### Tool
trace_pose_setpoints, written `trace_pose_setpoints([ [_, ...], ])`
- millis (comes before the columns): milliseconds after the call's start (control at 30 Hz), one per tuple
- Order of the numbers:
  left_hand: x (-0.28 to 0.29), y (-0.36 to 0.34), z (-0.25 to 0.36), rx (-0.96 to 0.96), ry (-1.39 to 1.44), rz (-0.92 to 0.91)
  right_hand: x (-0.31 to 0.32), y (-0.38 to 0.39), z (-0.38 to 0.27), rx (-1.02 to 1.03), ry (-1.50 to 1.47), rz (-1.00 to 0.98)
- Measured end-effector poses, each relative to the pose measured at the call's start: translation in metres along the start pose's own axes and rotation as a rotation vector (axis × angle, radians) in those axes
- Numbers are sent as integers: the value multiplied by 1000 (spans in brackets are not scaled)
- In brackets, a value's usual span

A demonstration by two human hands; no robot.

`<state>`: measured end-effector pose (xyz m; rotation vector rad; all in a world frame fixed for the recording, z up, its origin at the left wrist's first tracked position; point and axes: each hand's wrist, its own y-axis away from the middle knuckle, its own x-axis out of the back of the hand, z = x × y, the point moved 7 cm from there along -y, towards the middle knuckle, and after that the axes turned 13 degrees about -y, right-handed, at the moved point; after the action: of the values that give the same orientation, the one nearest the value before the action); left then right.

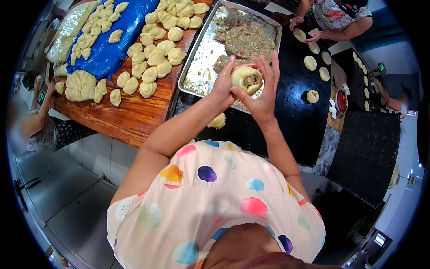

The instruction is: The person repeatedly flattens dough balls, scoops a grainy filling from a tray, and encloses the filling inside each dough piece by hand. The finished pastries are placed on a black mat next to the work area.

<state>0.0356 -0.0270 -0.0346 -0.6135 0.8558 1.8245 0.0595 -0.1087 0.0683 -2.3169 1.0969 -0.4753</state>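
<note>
Dough bun, filled but open on top, sits above the tray, pinched between left hand and right hand, both clamped on it. Many lumps left of the tray look unfilled (most work remains).

Single head-worn fisheye view, looking steeply down, close over the black counter, edges bending outward

co-worker cut off at top edge, metal tray partly behind hands
</note>
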Motion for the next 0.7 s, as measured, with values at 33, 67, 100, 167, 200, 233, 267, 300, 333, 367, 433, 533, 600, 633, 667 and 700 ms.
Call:
trace_pose_setpoints([
  [33, -6, 2, -1, 39, -23, 29, -2, -1, -3, 78, 156, -162],
  [67, -8, 2, -4, 79, -46, 57, -8, 0, -2, 157, 310, -326],
  [100, -9, -4, -9, 195, 20, 29, -2, -2, 4, 103, 228, -241],
  [167, -17, -5, -6, 125, 35, -74, 12, 1, 18, -5, 66, -68],
  [200, -24, -3, -2, 93, 42, -124, 20, 0, 22, -62, -21, 70],
  [233, -29, 3, 11, 25, -19, -117, 25, 1, 26, -118, -107, 209],
  [267, -28, 4, 10, -22, -12, -75, 28, 4, 31, -173, -193, 347],
  [300, -25, 6, 12, -74, -8, -28, 25, 6, 28, -134, -143, 389],
  [333, -22, 7, 13, -125, -3, 19, 13, 3, 22, -79, -31, 289],
  [367, -9, -4, 0, -146, 31, 110, 1, 0, 16, -24, 80, 188],
  [433, -7, -3, 1, -53, 72, 58, -9, 1, 11, 27, 219, 35],
  [533, -7, -1, 1, 93, 40, -2, 0, -11, -12, 106, -89, -50],
  [600, -14, 1, -5, 151, -97, -43, 7, -11, -5, 120, 10, -195],
  [633, -15, 3, -10, 251, -132, 31, 11, -7, 4, 94, -46, -226],
  [667, -23, 5, -5, 212, -161, 10, 14, -4, 10, 68, -101, -256],
  [700, -29, 9, 2, 167, -190, -2, 19, -6, 5, 24, -139, -113],
])
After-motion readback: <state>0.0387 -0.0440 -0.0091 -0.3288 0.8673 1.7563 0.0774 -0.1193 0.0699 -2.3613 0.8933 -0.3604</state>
